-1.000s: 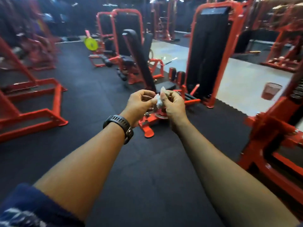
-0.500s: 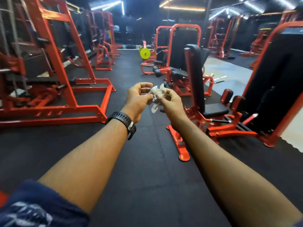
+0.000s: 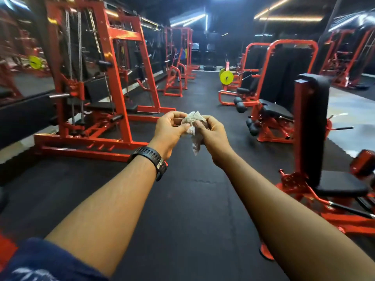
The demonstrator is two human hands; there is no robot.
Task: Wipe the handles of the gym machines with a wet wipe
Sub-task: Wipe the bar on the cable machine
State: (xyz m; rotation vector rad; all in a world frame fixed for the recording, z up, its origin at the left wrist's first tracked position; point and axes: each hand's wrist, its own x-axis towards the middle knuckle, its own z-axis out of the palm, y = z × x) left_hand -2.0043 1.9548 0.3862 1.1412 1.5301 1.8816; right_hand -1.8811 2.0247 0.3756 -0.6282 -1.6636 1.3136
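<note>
Both my arms reach out in front of me over the black floor. Between my hands is a crumpled, greyish wet wipe (image 3: 192, 123). My left hand (image 3: 169, 131), with a black watch on its wrist, pinches the wipe's left side. My right hand (image 3: 213, 133) grips its right side, and a tail of the wipe hangs down below. A red cable machine (image 3: 113, 82) with black grip handles stands at the left. A red seated machine with a black back pad (image 3: 310, 126) stands at the right. Neither hand touches a machine.
A wide aisle of black rubber floor (image 3: 188, 199) runs ahead between the two rows of red machines. More red frames (image 3: 176, 61) line the left side. A yellow weight plate (image 3: 226, 77) sits far ahead at the right, behind another seated machine (image 3: 272, 110).
The view has swung left, from the seated machine to the aisle and the cable machine. Both hands keep hold of the wipe, which now hangs more unfolded.
</note>
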